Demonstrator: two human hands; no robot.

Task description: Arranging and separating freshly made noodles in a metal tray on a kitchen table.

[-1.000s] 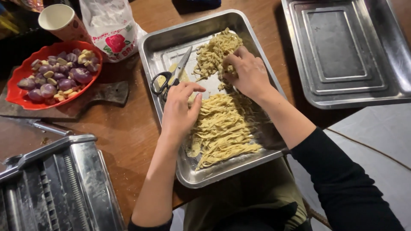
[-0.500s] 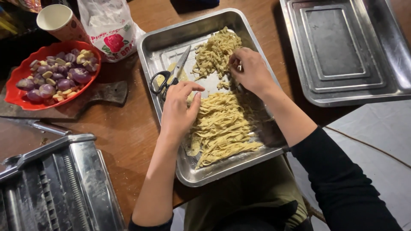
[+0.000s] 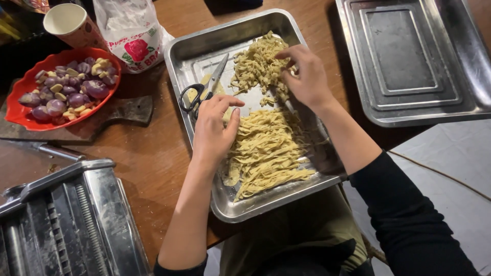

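In the rectangular steel tray [image 3: 180,56] on my desk, my left hand [image 3: 214,130] rests spread on pale cut noodles [image 3: 268,151]; at one o'clock, my right hand [image 3: 304,74] seemingly pinches a noodle clump [image 3: 255,64].

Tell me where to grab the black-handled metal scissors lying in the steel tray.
Probably by the black handle loops of the scissors, coming from the tray's left wall. The loops lie exposed there, while the blades point away toward the far noodle pile.
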